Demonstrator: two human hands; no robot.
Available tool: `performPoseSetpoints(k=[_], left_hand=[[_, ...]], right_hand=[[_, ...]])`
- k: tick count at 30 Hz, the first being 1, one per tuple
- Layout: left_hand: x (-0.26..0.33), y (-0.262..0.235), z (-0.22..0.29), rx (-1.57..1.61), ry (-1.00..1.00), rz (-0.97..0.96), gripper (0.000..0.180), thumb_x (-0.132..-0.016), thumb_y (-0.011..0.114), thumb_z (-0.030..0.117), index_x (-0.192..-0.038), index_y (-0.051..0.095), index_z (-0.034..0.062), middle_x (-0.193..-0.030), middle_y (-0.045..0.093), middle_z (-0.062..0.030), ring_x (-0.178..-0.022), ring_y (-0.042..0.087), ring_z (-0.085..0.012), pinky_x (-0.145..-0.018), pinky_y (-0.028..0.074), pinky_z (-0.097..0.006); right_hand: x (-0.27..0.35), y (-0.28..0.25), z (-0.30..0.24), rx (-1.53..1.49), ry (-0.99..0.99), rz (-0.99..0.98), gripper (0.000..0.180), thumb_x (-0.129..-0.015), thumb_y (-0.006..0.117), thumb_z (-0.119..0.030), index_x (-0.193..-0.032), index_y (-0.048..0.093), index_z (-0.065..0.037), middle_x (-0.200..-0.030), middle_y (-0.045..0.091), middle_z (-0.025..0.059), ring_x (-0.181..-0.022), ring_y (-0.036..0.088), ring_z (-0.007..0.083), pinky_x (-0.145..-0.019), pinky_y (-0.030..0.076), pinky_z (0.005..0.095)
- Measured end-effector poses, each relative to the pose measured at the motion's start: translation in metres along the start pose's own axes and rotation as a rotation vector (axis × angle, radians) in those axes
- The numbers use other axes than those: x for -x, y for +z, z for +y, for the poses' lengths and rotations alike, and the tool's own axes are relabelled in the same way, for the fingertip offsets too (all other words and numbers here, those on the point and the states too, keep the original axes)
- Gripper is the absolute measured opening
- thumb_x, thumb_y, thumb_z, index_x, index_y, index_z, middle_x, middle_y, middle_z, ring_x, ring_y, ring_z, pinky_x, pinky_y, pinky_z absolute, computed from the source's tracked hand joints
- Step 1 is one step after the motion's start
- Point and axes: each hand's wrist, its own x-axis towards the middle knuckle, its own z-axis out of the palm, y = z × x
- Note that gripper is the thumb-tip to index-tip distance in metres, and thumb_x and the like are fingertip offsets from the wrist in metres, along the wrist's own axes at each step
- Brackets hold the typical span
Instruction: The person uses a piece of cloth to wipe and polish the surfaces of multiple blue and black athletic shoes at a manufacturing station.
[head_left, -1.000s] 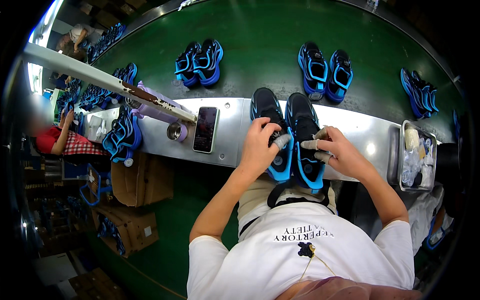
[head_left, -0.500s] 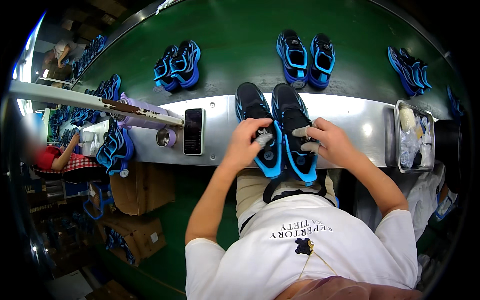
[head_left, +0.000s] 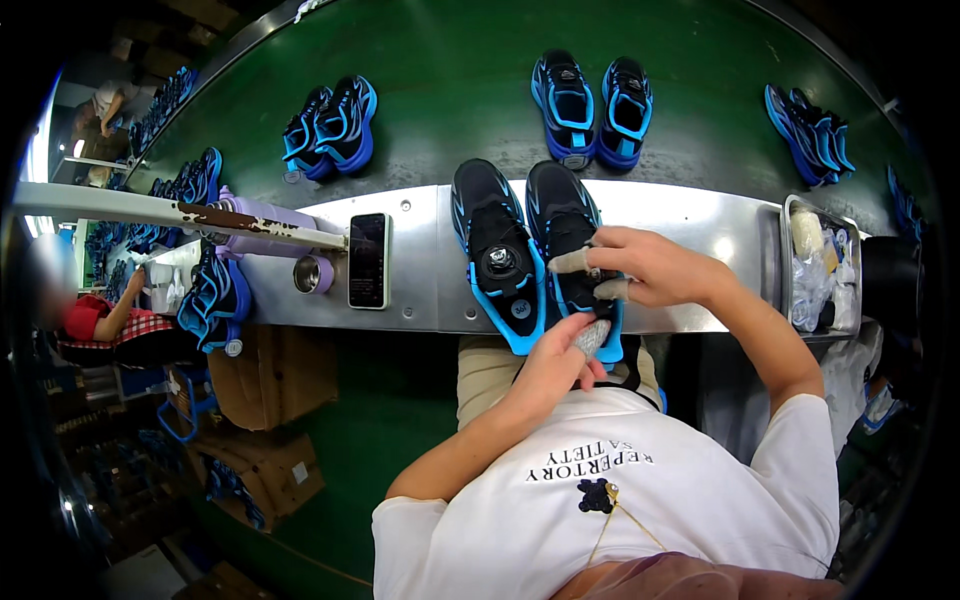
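Note:
Two black sneakers with bright blue trim lie side by side on the metal ledge, toes pointing away from me. On the left sneaker (head_left: 492, 250) a round dial shows on the tongue, and no hand touches it. My left hand (head_left: 562, 362) is at the heel opening of the right sneaker (head_left: 560, 205), fingers closed at its collar. Higher up on that sneaker, my right hand (head_left: 645, 268) has its bent fingers gripping around the tongue, hiding the dial area. Pale covers wrap some fingertips on both hands.
More sneaker pairs stand on the green belt, including one pair (head_left: 625, 115) just beyond. Left on the ledge are a phone (head_left: 369, 262), a lilac cup (head_left: 313, 274) and a bottle (head_left: 270, 222) behind a chipped white bar (head_left: 120, 203). A metal tray (head_left: 848, 318) holds small bags at right.
My left hand has left the left sneaker's tongue and come across to the right sneaker's heel opening, uncovering the dial. My right hand stays at the right sneaker's tongue. The view has shifted slightly.

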Motion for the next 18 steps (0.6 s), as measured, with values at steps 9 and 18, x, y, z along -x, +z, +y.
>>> performPoseSetpoints(k=[9,18], left_hand=[[-0.012,0.022,-0.002,0.332,0.072,0.124,0.035,-0.091,0.038,0.004,-0.122,0.053,-0.0003,-0.097,0.063,-0.0126,-0.068,0.058,-0.0141,-0.067,0.049,-0.027],[-0.026,0.015,-0.017,0.302,0.078,0.026,0.028,-0.096,0.042,0.007,-0.120,0.050,-0.0047,-0.110,0.063,-0.0240,-0.091,0.065,-0.0241,-0.082,0.052,-0.034]], right_hand=[[-0.022,-0.002,0.012,0.073,-0.275,-0.034,0.068,-0.083,0.065,-0.023,-0.146,0.041,-0.027,-0.076,0.050,0.0092,-0.071,0.054,0.0281,-0.064,0.044,0.0402],[-0.021,-0.001,0.020,-0.017,-0.222,-0.044,0.071,-0.079,0.066,-0.021,-0.146,0.042,-0.029,-0.075,0.053,0.0070,-0.068,0.056,0.0270,-0.060,0.047,0.0389]])
